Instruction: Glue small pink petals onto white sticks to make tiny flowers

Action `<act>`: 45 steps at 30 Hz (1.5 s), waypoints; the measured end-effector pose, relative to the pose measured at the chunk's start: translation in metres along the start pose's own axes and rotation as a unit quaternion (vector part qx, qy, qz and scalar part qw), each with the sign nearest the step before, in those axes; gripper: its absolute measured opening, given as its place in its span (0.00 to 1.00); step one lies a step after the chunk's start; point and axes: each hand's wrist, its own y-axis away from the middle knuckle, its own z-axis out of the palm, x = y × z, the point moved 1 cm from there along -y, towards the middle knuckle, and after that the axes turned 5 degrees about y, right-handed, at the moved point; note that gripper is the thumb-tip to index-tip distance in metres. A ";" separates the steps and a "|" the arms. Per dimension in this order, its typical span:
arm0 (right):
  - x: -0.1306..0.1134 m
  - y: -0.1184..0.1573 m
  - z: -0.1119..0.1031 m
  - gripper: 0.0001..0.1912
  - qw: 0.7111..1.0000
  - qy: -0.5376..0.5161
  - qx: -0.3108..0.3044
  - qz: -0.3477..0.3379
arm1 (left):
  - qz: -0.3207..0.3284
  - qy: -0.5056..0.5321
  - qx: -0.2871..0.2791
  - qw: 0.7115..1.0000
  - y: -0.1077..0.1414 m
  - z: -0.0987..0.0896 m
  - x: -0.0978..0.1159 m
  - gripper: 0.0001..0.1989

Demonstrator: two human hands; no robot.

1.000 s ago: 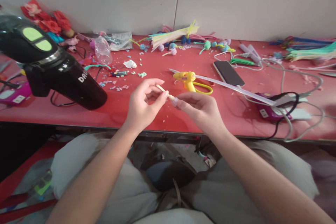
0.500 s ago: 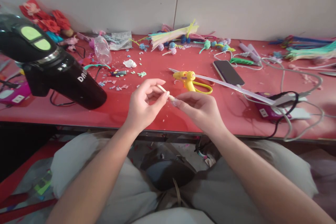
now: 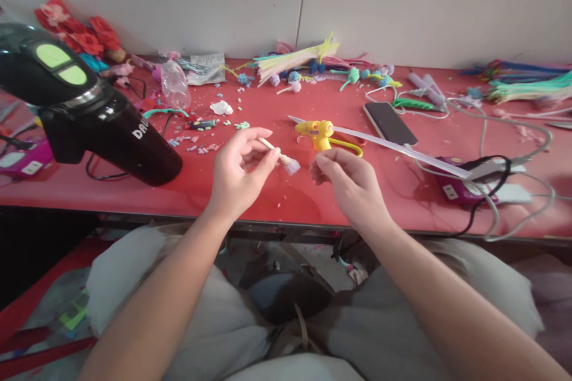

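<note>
My left hand (image 3: 243, 169) pinches a cream pipe cleaner (image 3: 285, 159) between thumb and fingertips. Its end, pointing down to the right, carries a pale lilac tuft, so it looks like a tiny brush. A short gap to the right, my right hand (image 3: 348, 184) is closed, thumb pressed against curled fingers; whatever it may hold is hidden. Just beyond that hand lies a yellow glue gun (image 3: 318, 131) with a long clear glue stick (image 3: 397, 152) trailing from its back. Yellow-handled scissors (image 3: 351, 147) lie under the gun, partly covered.
A black hair-dryer-like appliance (image 3: 120, 131) leans in at the left. Small pastel snippets (image 3: 208, 147) and a plastic bottle (image 3: 174, 84) lie near it. Pipe cleaner bundles (image 3: 295, 61) line the back. A phone (image 3: 390, 123), cables and a purple power strip (image 3: 451, 187) are at the right.
My right hand has come away from the tuft and moved right, leaving the lilac end exposed. My left hand has shifted slightly left, still holding the pipe cleaner.
</note>
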 end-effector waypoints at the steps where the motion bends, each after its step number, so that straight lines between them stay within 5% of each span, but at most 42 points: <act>1: 0.000 0.000 0.000 0.12 1.000 0.002 -0.005 0.005 | 0.002 -0.003 -0.001 1.000 0.000 -0.001 0.000 0.11; 7: -0.004 0.000 -0.003 0.21 0.995 0.102 -0.013 0.010 | 0.038 0.010 -0.019 0.999 -0.002 -0.003 -0.009 0.13; 12: 0.003 -0.013 -0.026 0.22 0.959 0.281 -0.042 0.015 | 0.045 0.009 -0.039 0.998 -0.002 -0.005 -0.012 0.13; 16: 0.021 -0.032 -0.040 0.21 0.930 0.364 0.042 0.008 | 0.047 -0.002 -0.034 0.998 -0.002 -0.006 -0.009 0.13; 19: 0.035 -0.044 -0.038 0.22 0.911 0.402 0.089 0.028 | 0.041 0.004 -0.043 0.998 -0.003 -0.006 -0.008 0.15; 27: 0.059 -0.068 -0.019 0.18 0.887 0.457 0.054 0.025 | 0.022 0.022 -0.071 0.997 -0.005 -0.009 -0.010 0.20; 32: 0.063 -0.066 -0.018 0.08 0.933 0.354 0.056 -0.006 | -0.006 0.014 -0.059 0.998 -0.004 -0.013 -0.015 0.21; 37: 0.053 -0.048 -0.020 0.13 0.989 0.144 0.011 0.019 | -0.013 -0.014 -0.028 0.999 -0.007 -0.019 -0.021 0.18; 39: 0.046 -0.036 -0.020 0.15 0.995 0.080 -0.027 0.062 | -0.015 -0.019 -0.017 1.000 -0.008 -0.020 -0.023 0.18; 45: 0.029 -0.006 -0.013 0.16 0.991 0.012 -0.130 0.029 | -0.030 -0.019 -0.012 0.999 -0.008 -0.020 -0.026 0.18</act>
